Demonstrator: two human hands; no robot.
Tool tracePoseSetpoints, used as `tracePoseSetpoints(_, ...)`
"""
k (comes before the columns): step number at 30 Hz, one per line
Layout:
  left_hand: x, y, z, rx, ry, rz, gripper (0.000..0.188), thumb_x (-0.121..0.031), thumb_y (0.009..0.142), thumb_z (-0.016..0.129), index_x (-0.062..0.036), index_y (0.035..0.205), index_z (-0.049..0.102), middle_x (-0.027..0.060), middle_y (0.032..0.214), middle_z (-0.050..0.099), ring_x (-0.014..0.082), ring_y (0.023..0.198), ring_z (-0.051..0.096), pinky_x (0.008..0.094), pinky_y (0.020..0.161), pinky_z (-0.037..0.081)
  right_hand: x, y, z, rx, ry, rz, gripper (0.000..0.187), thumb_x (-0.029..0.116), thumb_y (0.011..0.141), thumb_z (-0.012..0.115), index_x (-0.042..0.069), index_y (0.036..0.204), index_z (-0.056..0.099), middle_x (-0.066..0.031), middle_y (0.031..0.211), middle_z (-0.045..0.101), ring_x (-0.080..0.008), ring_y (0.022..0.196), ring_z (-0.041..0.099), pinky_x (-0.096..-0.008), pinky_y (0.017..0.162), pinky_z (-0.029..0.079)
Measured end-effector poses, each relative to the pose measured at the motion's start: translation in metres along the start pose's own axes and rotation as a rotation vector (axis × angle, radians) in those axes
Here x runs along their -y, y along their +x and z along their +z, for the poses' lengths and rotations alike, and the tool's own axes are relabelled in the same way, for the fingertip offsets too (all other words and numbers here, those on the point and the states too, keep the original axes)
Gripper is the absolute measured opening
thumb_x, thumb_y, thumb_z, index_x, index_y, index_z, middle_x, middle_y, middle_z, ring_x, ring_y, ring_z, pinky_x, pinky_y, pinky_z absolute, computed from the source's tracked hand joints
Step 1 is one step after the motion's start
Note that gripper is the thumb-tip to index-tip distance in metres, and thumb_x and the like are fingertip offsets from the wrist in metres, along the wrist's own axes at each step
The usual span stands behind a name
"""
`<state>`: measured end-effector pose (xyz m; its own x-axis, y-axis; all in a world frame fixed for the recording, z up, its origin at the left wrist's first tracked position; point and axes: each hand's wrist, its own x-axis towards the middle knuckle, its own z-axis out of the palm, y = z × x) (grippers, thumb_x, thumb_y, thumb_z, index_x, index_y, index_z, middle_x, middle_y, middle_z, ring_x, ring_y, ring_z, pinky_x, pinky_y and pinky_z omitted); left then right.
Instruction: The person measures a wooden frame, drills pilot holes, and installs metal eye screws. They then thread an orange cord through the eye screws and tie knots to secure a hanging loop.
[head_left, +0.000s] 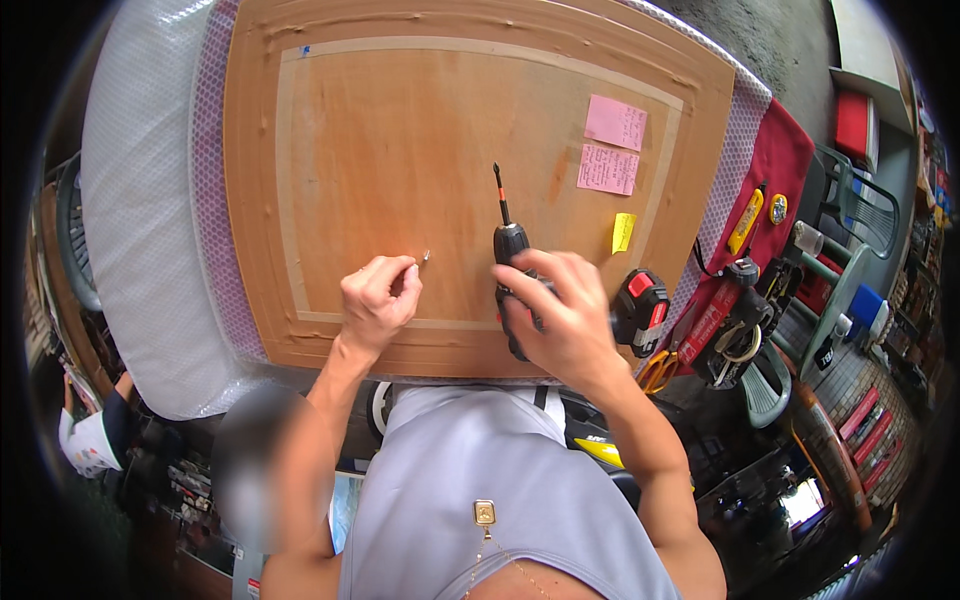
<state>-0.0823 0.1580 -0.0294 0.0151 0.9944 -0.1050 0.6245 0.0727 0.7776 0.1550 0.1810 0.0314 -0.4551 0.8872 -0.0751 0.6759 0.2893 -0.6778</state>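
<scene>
The left hand (pixel 378 300) pinches a shiny bit (pixel 427 256). The right hand (pixel 562 318) curls over the drill (pixel 510 241); I can't tell if it grips.

A yellow cutter (pixel 745 222) lies on red cloth (pixel 786 150), a green chair (pixel 868 210) beyond

Wooden panel (pixel 400 130) offers open passage beyond the left hand (pixel 378 300); cordless drill (pixel 510 240) and red-and-black battery pack (pixel 640 312) obstruct the near right side.
</scene>
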Motion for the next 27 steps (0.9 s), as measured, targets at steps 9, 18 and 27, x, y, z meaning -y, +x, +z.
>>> tracePoseSetpoints(9,0.0,0.009,-0.001,-0.234,-0.976,-0.514,0.004,-0.001,0.085,0.057,0.0018,0.084,0.059,0.01,0.071,0.062,0.0145,0.054,0.059,0.0245,0.049,0.051,-0.008,0.074,0.074,0.341,-0.421,-0.427,0.023,0.013,0.067,0.062,0.003,0.087,0.06,-0.0081,0.083,0.052,-0.0206,0.08,0.056,-0.0307,0.071,0.043)
tracePoseSetpoints(18,-0.009,0.012,0.013,-0.51,-1.034,-0.336,0.003,-0.001,0.082,0.056,0.0012,0.083,0.057,0.0103,0.069,0.06,0.0156,0.051,0.057,0.0276,0.046,0.052,-0.019,0.086,0.056,0.266,0.01,-0.307,0.02,0.006,0.072,0.061,0.001,0.09,0.055,-0.0153,0.084,0.057,-0.0329,0.076,0.059,-0.0406,0.072,0.048)
tracePoseSetpoints(27,-0.012,-0.005,0.01,-0.506,-0.926,-0.36,0.02,0.005,0.084,0.058,0.0049,0.104,0.064,0.0122,0.08,0.066,0.0171,0.066,0.066,0.0296,0.063,0.059,-0.015,0.081,0.07,0.394,-0.158,-0.446,0.013,0.008,0.072,0.062,0.003,0.084,0.061,-0.0112,0.084,0.059,-0.0281,0.082,0.061,-0.0371,0.075,0.046)
